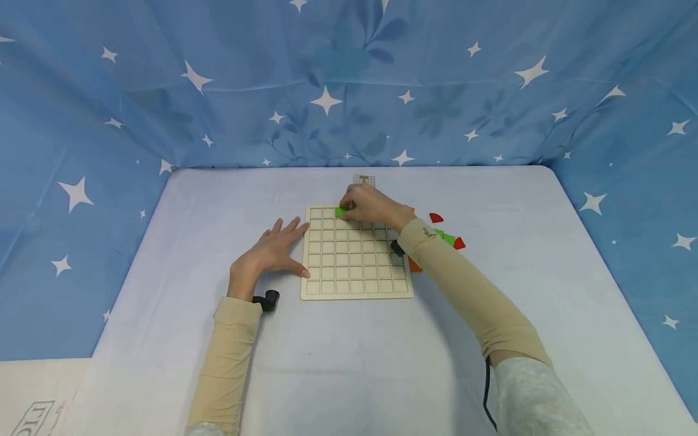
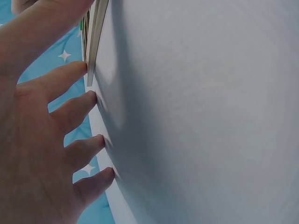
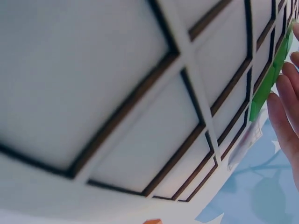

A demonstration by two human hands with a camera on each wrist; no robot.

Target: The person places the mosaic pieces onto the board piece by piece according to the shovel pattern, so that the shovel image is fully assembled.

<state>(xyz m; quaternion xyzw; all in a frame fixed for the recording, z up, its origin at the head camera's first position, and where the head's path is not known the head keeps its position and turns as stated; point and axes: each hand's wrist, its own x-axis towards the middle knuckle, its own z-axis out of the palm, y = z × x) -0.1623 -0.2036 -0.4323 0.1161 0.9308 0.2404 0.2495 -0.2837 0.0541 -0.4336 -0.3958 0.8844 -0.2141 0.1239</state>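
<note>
A pale wooden board (image 1: 349, 260) with a grid of square cells lies flat on the white-covered table. My right hand (image 1: 373, 204) reaches over its far edge and pinches a flat green piece (image 1: 340, 212) at the top row. In the right wrist view, fingertips (image 3: 275, 105) touch this green strip along the board's edge. My left hand (image 1: 272, 251) lies beside the board with fingers spread. Its thumb and index fingertip meet the board's left edge, while the other fingertips (image 2: 100, 140) come down close to the table.
Beyond the board lies a small printed card (image 1: 364, 179), partly behind my right hand. To the board's right are red pieces (image 1: 436, 217), green pieces (image 1: 448, 238) and orange pieces (image 1: 415, 266), partly covered by my right forearm. A blue starry curtain (image 1: 327, 133) surrounds the table.
</note>
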